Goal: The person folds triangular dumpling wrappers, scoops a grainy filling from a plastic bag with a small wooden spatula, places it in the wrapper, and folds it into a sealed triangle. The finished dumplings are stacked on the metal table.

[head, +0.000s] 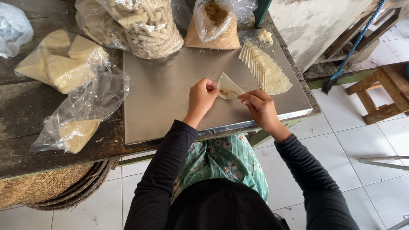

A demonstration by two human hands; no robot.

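1. Your left hand (202, 96) pinches the left edge of a thin, pale triangular pastry wrapper (229, 86) lying on the sheet, thumb and fingers closed on it.
2. Your right hand (258, 107) grips a small light-coloured spoon (230, 91) by its handle; its tip rests on the wrapper, where a dab of brown crumbly filling (223, 92) sits.
3. The wrapper lies near the middle of a flat grey metal sheet (166, 93) that covers the right part of a dark, worn wooden table (51, 145).
4. Just to the right of the wrapper, a fanned row of the same pale triangular wrappers (264, 70) runs toward the far edge of the sheet, with a small lump of pale dough (265, 36) beyond it.
5. At the far edge stand a clear plastic bag of brown crumbly filling (215, 30) and a clear plastic bag packed with pale rolled sticks (147, 25).
6. On the bare wood to your left lie clear plastic bags of stacked yellowish wrapper sheets (64, 64), one of them close to the near edge.
7. Under the table's left end, round woven bamboo trays (55, 185) are stacked.
8. The floor is white tile (375, 140). A wooden stool (385, 91) stands to the right, and a broom with a blue handle (347, 57) leans by a pale wall (315, 25).
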